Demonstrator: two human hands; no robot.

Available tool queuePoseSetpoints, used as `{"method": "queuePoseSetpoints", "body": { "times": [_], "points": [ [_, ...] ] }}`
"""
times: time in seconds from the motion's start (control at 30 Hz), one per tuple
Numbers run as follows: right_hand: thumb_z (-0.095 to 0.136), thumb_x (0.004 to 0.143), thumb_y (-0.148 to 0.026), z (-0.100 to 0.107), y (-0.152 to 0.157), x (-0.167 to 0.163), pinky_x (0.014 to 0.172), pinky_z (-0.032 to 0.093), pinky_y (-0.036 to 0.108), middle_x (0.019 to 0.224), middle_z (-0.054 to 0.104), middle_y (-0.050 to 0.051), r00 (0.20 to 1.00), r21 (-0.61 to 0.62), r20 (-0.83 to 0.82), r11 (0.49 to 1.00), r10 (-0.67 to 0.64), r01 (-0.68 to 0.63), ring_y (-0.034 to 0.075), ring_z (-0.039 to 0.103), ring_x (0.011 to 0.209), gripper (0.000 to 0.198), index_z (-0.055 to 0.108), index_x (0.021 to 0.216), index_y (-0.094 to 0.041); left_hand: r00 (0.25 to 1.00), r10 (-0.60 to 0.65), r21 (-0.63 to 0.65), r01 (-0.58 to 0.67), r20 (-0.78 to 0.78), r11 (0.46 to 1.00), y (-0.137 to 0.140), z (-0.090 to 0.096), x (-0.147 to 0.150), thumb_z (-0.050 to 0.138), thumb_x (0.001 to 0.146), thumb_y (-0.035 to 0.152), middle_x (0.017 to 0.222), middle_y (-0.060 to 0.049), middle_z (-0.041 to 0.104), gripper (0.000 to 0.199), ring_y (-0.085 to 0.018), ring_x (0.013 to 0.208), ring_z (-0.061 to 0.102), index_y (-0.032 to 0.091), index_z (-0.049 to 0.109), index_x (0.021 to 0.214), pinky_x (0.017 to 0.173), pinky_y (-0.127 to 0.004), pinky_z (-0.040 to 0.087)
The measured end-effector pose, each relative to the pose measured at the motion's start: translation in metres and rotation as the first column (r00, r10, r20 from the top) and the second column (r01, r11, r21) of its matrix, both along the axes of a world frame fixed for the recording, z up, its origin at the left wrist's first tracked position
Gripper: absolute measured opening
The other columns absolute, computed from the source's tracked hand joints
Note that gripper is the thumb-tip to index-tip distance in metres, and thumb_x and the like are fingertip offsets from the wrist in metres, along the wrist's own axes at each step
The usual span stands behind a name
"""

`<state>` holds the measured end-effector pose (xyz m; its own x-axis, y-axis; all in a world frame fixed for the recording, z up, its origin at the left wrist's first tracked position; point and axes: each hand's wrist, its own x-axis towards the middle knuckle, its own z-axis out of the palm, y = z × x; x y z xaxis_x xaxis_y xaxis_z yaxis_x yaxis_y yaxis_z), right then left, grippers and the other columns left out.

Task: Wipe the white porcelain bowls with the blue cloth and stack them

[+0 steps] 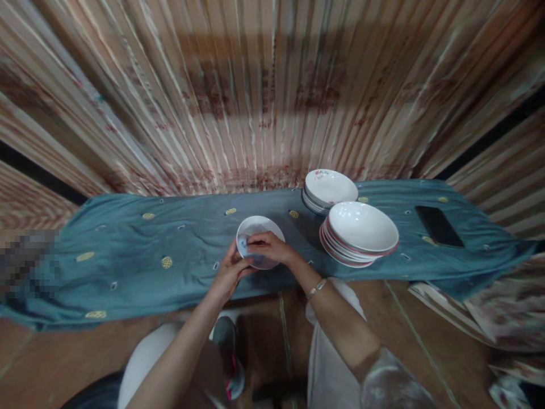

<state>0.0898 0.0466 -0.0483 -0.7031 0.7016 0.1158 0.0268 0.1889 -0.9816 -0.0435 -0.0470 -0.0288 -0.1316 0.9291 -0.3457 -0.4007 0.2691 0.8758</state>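
Note:
A small white bowl (272,227) is tilted towards me near the middle of the table's front edge. My left hand (232,270) grips its lower left rim, thumb on the near side and fingers around the outside. Inside the bowl, my right hand (270,248) presses a pale bluish cloth (243,243) against the inner wall. The fingers are closed on the cloth, and part of it is hidden under them. To the right stands a stack of white bowls with red rims (361,227). Behind it is a second stack of white dishes (330,187), the top one with a floral print.
A teal cloth with yellow pineapple prints (136,250) covers the long narrow table. A black phone (438,226) lies at the right. Pleated patterned curtains (255,113) hang behind the table. My knees are close to its front edge.

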Motion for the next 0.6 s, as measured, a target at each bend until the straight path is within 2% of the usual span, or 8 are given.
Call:
{"method": "queuePoseSetpoints", "body": {
  "times": [0.1,0.23,0.3,0.4,0.53,0.6],
  "points": [
    [0.063,0.078,-0.025,0.002,-0.001,0.006,0.072,0.045,0.024,0.077,0.068,0.000,0.993,-0.014,0.108,0.999,0.049,-0.048,0.014,0.060,0.074,0.013,0.071,0.082,-0.014,1.000,-0.021,-0.013,0.021,0.005,1.000,-0.001,0.006,-0.002,0.080,0.061,0.016,0.097,-0.003,0.069,0.083,-0.017,0.082,0.068,0.025,0.049,0.138,0.070,-0.029,0.061],
    [0.063,0.080,-0.020,0.013,-0.007,0.020,0.063,0.040,0.022,0.066,0.066,-0.002,0.915,0.163,0.402,0.982,0.025,-0.099,0.013,0.058,0.066,0.012,0.073,0.078,-0.015,0.999,-0.032,-0.030,0.032,-0.007,0.999,-0.001,0.008,-0.004,0.077,0.068,0.023,0.090,-0.002,0.070,0.078,-0.017,0.080,0.069,0.024,0.048,0.140,0.069,-0.029,0.060],
    [0.063,0.080,-0.020,0.018,-0.011,0.027,0.062,0.039,0.022,0.064,0.065,-0.001,0.848,0.286,0.526,0.952,-0.061,-0.110,0.013,0.058,0.065,0.013,0.073,0.074,-0.016,0.999,-0.026,-0.030,0.025,-0.023,0.999,0.000,0.007,-0.004,0.078,0.067,0.022,0.085,-0.001,0.070,0.080,-0.016,0.077,0.068,0.024,0.047,0.141,0.068,-0.029,0.060],
    [0.060,0.083,-0.018,0.020,-0.016,0.030,0.071,0.044,0.025,0.079,0.071,0.004,0.740,0.463,0.614,0.885,-0.275,-0.055,0.018,0.063,0.079,0.013,0.073,0.079,-0.018,0.999,-0.020,-0.025,0.019,-0.045,1.000,0.001,0.006,-0.002,0.078,0.065,0.021,0.083,0.000,0.070,0.083,-0.016,0.076,0.067,0.023,0.046,0.142,0.068,-0.029,0.060],
    [0.052,0.088,-0.014,0.015,-0.018,0.024,0.085,0.048,0.030,0.104,0.070,0.015,0.552,0.611,0.637,0.789,-0.538,0.064,0.023,0.063,0.098,0.019,0.070,0.092,-0.014,0.998,-0.032,-0.017,0.031,-0.049,0.999,0.001,0.007,0.001,0.078,0.064,0.021,0.090,-0.001,0.071,0.084,-0.017,0.081,0.067,0.023,0.046,0.141,0.070,-0.030,0.059],
    [0.047,0.091,-0.012,0.013,-0.016,0.020,0.091,0.048,0.031,0.109,0.067,0.016,0.532,0.648,0.603,0.754,-0.595,0.109,0.023,0.062,0.103,0.022,0.068,0.095,-0.014,0.999,-0.030,-0.018,0.029,-0.042,0.999,0.001,0.008,0.002,0.079,0.064,0.020,0.092,-0.001,0.071,0.083,-0.016,0.081,0.067,0.024,0.047,0.140,0.071,-0.029,0.058]
  ]
}}
